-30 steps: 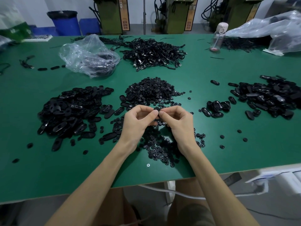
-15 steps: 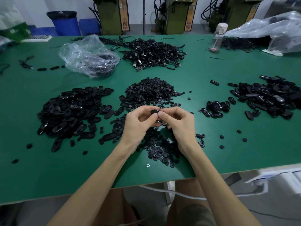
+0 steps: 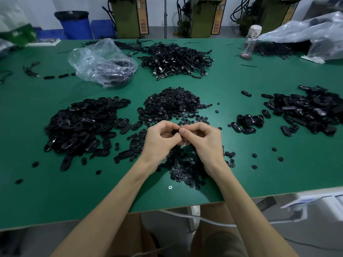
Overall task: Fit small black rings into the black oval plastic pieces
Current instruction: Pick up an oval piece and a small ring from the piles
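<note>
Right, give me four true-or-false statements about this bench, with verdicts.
1. The left hand and right hand meet above the green table, pinching a small black piece. True.
2. The clear plastic bag lies at the near edge. False: it lies far back, left.
3. The ring pile lies between the left oval heap and the right oval heap. True.
4. The bottle lies on its side. False: it stands upright at the far right.
</note>
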The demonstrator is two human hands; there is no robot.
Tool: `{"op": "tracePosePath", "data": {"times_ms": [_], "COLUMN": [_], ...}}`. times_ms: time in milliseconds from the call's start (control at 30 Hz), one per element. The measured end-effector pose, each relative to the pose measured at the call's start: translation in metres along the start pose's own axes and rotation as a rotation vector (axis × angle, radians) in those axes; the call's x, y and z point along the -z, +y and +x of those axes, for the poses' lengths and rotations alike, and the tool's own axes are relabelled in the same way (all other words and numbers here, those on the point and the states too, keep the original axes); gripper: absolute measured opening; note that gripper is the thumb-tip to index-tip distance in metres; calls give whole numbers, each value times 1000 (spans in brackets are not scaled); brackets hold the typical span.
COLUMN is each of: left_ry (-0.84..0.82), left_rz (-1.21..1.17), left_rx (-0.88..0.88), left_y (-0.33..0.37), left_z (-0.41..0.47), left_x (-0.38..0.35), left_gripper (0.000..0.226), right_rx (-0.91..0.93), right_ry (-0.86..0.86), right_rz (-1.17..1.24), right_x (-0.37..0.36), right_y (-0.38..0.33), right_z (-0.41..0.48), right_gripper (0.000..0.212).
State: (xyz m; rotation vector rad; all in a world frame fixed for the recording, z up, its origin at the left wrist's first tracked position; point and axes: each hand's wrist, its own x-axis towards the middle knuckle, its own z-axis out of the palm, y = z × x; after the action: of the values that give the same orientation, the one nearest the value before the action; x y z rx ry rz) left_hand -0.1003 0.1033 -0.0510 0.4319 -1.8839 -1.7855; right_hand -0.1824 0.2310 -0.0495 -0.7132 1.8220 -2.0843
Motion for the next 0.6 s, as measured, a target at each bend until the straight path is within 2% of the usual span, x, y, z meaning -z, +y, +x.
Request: {"op": "tracePosePath", "data": {"times_ms": [300, 467, 600], "left_ry": [9, -22, 19], "left_rz": [8, -87, -98], "left_rx": [18, 10, -22], "left_y": [0, 3, 3], "left_z": [2, 1, 0], "left_x": [0, 3, 3], "left_gripper": [12, 12, 12], "right_rx": [-6, -10, -4], "right_ry": [-10, 10, -24], "right_rz": [-17, 57, 47], "right_x": [1, 2, 0], "right_y": [-1, -2, -5], "right_z": [1, 1, 3], "right_gripper": [7, 7, 8]}}
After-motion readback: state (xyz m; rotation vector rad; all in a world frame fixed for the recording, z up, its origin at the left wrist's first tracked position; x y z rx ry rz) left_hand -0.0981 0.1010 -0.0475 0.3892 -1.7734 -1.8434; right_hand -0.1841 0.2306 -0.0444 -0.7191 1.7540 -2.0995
